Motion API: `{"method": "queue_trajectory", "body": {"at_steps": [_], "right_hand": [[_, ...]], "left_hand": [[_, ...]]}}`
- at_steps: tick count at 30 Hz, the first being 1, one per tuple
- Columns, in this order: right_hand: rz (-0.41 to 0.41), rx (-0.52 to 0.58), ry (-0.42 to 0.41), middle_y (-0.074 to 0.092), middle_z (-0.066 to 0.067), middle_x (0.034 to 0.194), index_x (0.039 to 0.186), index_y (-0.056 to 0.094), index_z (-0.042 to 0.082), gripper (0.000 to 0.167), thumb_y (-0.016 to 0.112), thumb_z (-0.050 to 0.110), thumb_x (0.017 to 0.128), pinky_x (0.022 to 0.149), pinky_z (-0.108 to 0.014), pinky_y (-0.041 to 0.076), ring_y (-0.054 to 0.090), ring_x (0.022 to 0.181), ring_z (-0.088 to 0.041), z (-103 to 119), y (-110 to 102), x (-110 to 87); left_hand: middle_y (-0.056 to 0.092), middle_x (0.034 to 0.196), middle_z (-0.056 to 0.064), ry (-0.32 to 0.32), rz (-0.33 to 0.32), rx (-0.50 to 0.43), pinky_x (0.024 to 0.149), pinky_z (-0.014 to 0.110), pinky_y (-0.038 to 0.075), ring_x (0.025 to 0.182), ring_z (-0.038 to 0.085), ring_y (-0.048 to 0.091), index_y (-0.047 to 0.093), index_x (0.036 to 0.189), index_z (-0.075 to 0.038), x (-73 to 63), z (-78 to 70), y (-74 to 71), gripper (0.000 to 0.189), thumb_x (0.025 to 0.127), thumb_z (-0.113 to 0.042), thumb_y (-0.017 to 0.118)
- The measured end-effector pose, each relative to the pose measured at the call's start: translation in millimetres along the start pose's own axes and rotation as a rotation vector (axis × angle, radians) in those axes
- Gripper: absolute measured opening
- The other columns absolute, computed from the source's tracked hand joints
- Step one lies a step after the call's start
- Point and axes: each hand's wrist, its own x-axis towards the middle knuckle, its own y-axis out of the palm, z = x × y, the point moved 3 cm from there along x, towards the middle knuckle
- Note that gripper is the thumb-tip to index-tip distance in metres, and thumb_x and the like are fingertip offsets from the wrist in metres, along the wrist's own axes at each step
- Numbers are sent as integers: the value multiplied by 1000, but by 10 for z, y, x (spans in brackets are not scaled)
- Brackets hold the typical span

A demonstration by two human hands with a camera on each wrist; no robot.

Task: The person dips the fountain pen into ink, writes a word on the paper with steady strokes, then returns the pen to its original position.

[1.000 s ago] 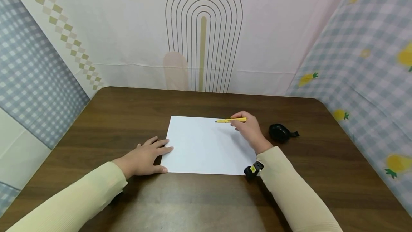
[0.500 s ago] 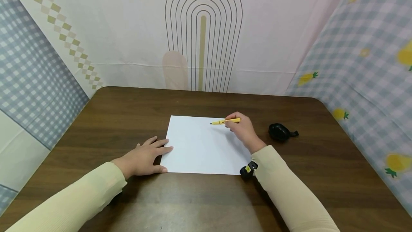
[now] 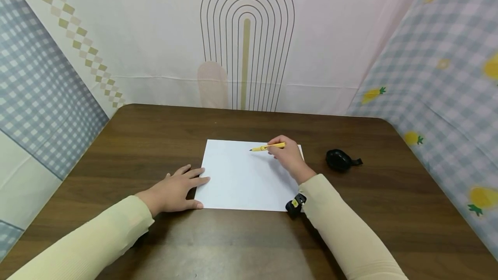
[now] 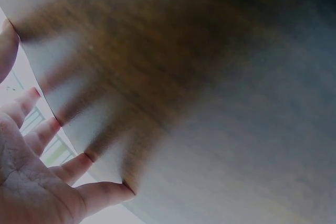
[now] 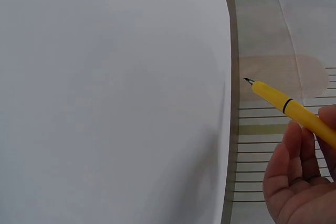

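Note:
A blank white sheet of paper [image 3: 241,180] lies on the table. My left hand [image 3: 175,191] rests at its left edge with fingers spread; the thumb and two fingertips overlap the sheet. In the left wrist view the fingers [image 4: 105,195] are spread apart, their tips against the surface. My right hand [image 3: 289,159] pinches a yellow fountain pen [image 3: 258,148] over the upper right of the paper, nib pointing left. The right wrist view shows the pen's dark nib and a black ring on its barrel, the nib held off the sheet. No marks show on the paper.
A small black rounded object with a short strap [image 3: 338,160] lies on the dark wooden table [image 3: 163,128], right of the paper. A black wrist camera [image 3: 294,206] sits under the right wrist. Patterned cloths hang behind the table and at both sides.
My right hand has moved left with the pen, its nib going left and slightly toward me over the paper. The left hand and the sheet have stayed in place.

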Motion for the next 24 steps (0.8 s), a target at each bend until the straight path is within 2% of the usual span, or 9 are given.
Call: {"method": "queue_trajectory", "body": {"at_steps": [5, 24], "right_hand": [[8, 4, -8, 67, -12, 100, 101, 66, 6, 14, 63, 14, 90, 72, -27, 47, 60, 90, -25, 12, 43, 8], [43, 3, -13, 66, -10, 99, 98, 66, 8, 11, 65, 15, 89, 67, -25, 46, 60, 85, -22, 51, 174, 23]], "left_hand": [[34, 154, 10, 1, -1, 1, 93, 78, 27, 140, 48, 24, 48, 144, -19, -2, -2, 3, 71, 85, -51, 69], [33, 154, 9, -20, 9, 4, 94, 77, 26, 141, 46, 23, 48, 145, -20, 7, -4, 8, 70, 85, -50, 69]]}}
